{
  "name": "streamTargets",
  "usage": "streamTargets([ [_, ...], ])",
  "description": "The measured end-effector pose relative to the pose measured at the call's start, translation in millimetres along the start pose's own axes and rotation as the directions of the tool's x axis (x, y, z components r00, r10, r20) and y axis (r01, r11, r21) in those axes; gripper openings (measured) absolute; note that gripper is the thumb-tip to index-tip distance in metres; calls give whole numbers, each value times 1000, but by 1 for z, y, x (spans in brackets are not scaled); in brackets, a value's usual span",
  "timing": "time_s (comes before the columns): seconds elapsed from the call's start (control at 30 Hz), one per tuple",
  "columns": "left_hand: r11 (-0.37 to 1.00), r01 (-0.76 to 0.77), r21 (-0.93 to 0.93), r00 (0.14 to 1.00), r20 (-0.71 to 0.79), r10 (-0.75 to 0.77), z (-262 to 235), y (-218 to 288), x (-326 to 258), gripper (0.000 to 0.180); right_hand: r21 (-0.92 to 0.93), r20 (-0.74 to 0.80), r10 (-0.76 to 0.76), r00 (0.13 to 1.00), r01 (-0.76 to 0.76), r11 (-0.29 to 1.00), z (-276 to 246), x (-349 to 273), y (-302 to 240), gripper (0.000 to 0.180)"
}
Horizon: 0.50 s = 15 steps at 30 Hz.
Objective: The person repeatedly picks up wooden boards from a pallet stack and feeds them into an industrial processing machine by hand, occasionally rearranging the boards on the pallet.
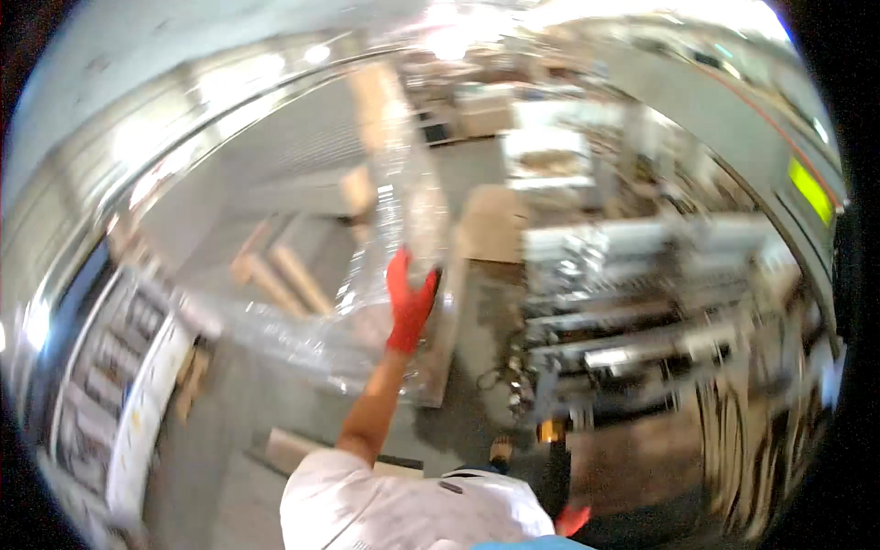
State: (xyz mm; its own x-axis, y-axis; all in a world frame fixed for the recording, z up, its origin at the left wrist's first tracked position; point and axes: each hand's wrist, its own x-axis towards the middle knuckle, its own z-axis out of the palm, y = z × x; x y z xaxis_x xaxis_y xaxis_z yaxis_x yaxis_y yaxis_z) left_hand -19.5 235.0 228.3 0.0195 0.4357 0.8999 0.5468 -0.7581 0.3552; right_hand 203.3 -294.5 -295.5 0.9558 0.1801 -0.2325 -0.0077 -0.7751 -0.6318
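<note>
My left hand [410,307], in a red glove, reaches forward with its fingers apart. It lies over the edge of a large box-like piece wrapped in clear plastic film [390,202]; whether it presses on the film I cannot tell. Inside the wrapped piece are grey panels and pale wooden strips [302,266]. My right hand [573,521] shows only as a bit of red glove low at the right of my body. Its fingers are hidden, and so is anything in them. The picture is smeared by motion.
A rack with long profiles or slats [632,339] stands close on the right. Beyond the wrapped piece leans a brown board [495,223]. A white-edged frame [137,412] stands at left, and a flat board piece [293,449] lies on the floor by me.
</note>
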Motion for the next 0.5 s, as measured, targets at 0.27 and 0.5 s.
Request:
streamTargets([
  [0.27,899,373,228,816,-543,-201,-109,-49,185,72,611,272,30,962,-196,767,5,51,-129,67],
  [0.5,889,449,89,735,-603,-310,-68,-117,204,73,-125,174,-502,847,525,842,4,103,-183,55],
])
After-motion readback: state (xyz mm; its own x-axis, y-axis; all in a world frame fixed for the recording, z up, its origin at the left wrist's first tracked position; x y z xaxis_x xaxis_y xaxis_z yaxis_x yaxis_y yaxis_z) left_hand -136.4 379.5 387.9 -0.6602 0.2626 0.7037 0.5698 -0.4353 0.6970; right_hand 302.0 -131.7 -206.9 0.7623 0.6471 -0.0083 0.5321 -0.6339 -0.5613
